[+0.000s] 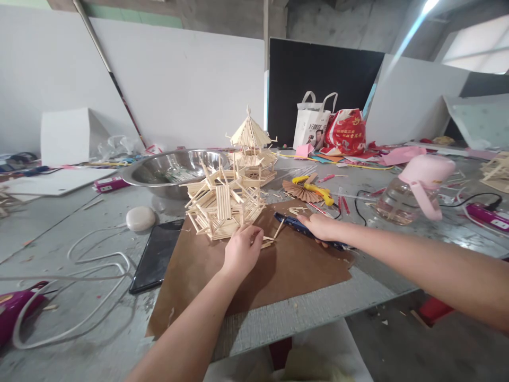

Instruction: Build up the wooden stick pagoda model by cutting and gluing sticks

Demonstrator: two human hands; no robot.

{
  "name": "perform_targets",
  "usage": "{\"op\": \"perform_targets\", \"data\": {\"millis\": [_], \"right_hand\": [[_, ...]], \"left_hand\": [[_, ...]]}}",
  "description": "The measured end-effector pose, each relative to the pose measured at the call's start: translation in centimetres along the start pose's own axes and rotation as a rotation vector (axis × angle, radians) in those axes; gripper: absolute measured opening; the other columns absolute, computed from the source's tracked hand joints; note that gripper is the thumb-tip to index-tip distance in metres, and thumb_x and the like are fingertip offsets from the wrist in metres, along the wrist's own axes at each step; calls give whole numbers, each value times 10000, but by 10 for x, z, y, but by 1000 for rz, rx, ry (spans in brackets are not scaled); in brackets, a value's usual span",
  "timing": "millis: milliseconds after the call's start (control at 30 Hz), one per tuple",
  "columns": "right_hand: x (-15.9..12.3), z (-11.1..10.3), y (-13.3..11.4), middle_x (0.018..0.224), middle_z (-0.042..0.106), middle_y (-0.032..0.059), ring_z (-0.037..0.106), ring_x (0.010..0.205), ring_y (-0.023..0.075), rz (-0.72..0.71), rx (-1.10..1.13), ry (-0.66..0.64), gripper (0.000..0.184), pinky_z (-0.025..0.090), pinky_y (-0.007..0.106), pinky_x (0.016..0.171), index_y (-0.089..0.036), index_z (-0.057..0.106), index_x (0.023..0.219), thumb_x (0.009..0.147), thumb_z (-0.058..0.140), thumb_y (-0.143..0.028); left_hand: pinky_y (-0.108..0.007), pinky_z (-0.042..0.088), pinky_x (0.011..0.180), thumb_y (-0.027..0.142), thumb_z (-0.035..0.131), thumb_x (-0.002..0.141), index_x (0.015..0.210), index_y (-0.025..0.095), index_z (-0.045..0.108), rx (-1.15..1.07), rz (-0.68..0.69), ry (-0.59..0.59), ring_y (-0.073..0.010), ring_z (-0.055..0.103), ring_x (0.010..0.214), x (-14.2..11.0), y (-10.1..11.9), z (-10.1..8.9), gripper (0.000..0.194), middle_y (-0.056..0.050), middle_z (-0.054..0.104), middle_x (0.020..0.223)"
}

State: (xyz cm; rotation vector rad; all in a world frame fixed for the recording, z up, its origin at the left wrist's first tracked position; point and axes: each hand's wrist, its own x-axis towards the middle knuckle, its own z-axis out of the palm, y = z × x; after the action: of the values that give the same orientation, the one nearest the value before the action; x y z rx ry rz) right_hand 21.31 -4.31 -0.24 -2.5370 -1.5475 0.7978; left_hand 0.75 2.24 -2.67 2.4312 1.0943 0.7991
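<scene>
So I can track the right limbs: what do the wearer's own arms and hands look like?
The left forearm and right forearm are bare, with no sleeves in view. The left hand and right hand are ungloved; no wristband or watch shows.

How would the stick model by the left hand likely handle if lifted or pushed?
The stick model is probably light for its size, being thin openwork. It looks fragile: slender ends jut out and might snap. Its wide base on the brown sheet suggests it would slide rather than tip.

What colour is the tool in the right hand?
Dark blue: the tool in the right hand shows best in the head view.
</scene>
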Motion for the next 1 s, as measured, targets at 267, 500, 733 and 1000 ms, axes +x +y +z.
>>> {"op": "perform_targets", "data": {"millis": [267,500,733,1000], "right_hand": [[1,3,10,527,581,88,552,411,170,-20,241,-66,697,439,320,472,-180,506,518,682,106,-726],[-30,8,3,550,598,52,557,455,168,-273,196,110,612,377,263,445,-179,518,687,692,212,-709],[-36,26,-8,838,642,71,585,775,233,-395,140,298,483,396,289,634,-190,562,910,628,525,-580],[-18,39,-17,998,563,66,528,909,207,-656,151,459,458,393,324,779,-196,444,1083,632,525,-211]], "left_hand": [[-287,399,701,284,406,794,792,217,570,67,33,2,-187,503,844,-5,4,0,177,-12,601,845],[-290,393,720,345,397,806,918,202,536,91,83,59,-196,506,896,-11,11,-1,228,-36,599,939],[-211,338,492,317,381,809,711,189,520,-9,16,-116,-127,531,540,-10,9,3,213,3,562,583],[-222,379,558,270,340,819,772,196,502,-43,-1,-27,-147,565,624,-11,6,-1,184,-19,586,665]]}}
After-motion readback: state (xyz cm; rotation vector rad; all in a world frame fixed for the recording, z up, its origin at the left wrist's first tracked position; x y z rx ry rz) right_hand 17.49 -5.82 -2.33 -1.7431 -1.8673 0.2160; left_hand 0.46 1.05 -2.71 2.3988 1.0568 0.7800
